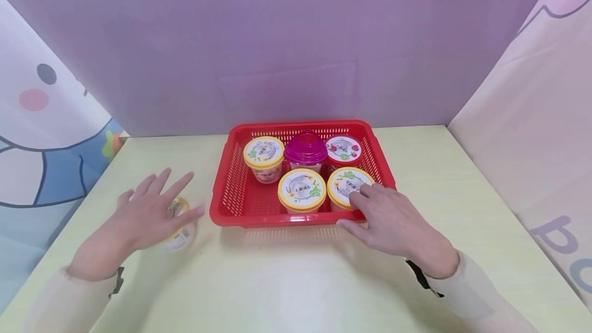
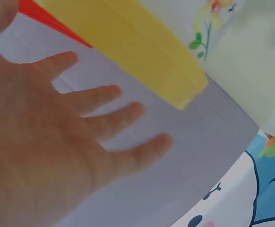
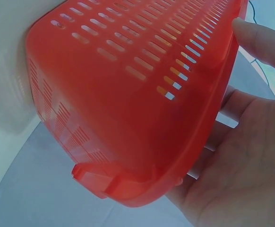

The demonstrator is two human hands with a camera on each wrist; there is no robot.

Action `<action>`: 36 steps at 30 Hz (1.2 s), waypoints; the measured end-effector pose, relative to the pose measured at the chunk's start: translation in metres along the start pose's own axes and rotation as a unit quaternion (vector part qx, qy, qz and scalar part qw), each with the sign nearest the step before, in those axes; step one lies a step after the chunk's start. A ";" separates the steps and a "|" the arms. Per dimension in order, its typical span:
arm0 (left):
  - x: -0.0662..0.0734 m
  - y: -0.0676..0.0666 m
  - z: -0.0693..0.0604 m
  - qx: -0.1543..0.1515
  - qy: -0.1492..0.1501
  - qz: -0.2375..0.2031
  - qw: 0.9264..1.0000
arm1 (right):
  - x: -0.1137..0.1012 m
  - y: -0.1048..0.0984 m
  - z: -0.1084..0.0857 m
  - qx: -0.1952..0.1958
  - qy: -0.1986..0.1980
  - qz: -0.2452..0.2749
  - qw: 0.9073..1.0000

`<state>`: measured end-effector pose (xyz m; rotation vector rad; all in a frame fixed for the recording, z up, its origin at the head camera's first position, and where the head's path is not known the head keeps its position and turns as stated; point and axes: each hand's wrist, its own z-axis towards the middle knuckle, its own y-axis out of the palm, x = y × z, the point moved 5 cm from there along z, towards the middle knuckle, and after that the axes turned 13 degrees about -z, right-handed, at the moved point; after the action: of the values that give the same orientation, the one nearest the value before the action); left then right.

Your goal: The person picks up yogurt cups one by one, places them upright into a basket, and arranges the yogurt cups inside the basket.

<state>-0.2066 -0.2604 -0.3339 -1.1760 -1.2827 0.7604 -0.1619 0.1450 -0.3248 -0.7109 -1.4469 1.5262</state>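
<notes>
My left hand (image 1: 150, 212) is spread with fingers apart over a yellow-lidded cup (image 1: 179, 240) on the table, left of the red basket (image 1: 296, 219). That hand partly hides the cup. In the left wrist view the yellow lid (image 2: 142, 52) passes close beyond the fingers, which are not wrapped around it. My right hand (image 1: 393, 217) grips the basket's front rim near the right corner. Its thumb lies outside, and its fingers reach over the rim onto a yellow-lidded cup (image 1: 344, 181). The right wrist view shows the thumb (image 3: 258, 40) against the rim, the other fingertips hidden behind it.
Inside the basket stand two more yellow-lidded cups, one front centre (image 1: 302, 189) and one back left (image 1: 263, 150). A purple domed-lid cup (image 1: 305, 149) and a red-lidded cup (image 1: 344, 149) stand at the back. A purple backdrop (image 1: 296, 45) rises behind the table.
</notes>
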 end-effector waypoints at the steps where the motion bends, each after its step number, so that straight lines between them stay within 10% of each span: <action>1: -0.002 0.001 -0.001 -0.005 -0.009 0.002 1.000 | 0.000 0.000 0.000 0.000 0.001 0.000 1.000; 10: -0.012 0.011 -0.003 -0.029 -0.051 -0.003 0.998 | 0.001 0.000 0.000 -0.001 0.004 0.003 1.000; 36: -0.002 0.001 0.002 -0.002 -0.003 -0.005 1.000 | 0.000 0.000 -0.001 0.000 0.003 -0.002 1.000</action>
<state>-0.2088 -0.2618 -0.3357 -1.1700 -1.2947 0.7555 -0.1610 0.1450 -0.3254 -0.7117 -1.4419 1.5194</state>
